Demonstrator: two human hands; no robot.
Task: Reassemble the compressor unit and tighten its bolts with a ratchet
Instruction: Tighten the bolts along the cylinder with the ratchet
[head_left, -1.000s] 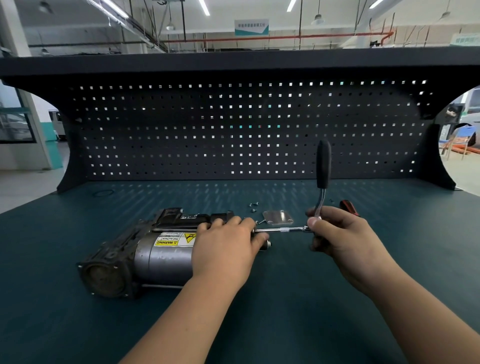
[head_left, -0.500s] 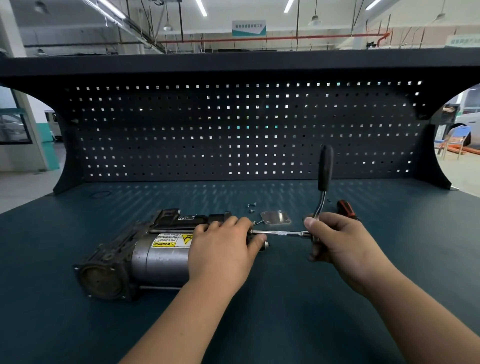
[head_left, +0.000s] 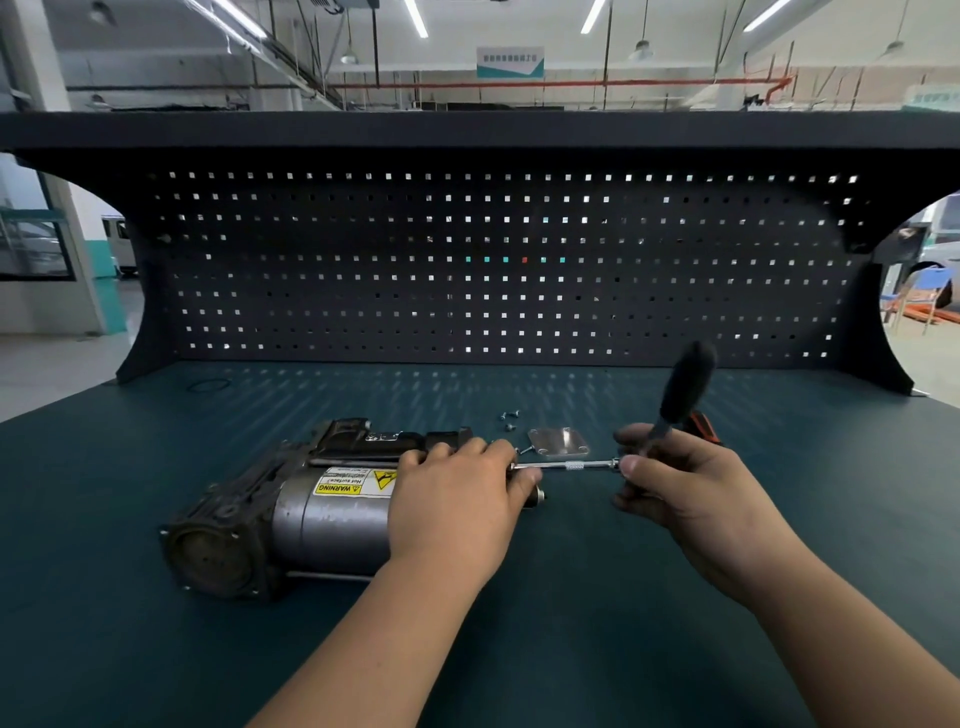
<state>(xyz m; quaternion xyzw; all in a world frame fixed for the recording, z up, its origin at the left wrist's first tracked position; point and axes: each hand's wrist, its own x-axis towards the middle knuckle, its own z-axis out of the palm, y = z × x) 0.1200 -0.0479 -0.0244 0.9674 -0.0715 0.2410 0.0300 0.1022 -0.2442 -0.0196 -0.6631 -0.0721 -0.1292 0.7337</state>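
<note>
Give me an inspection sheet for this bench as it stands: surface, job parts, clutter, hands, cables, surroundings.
Surface: dark teal bench top, flat.
Job's things: compressor unit lies on its side, warning label up; ratchet with extension bar aimed level at its right end; square plate and loose bolts lie behind the bar.
Clutter: red-handled tool, partly hidden behind the right hand; black ring at the far left.
Grips: left hand grips the compressor unit's right end; right hand holds the ratchet at its head, handle blurred.
Cables: nothing seen.
Surroundings: pegboard back panel; workshop hall beyond.
</note>
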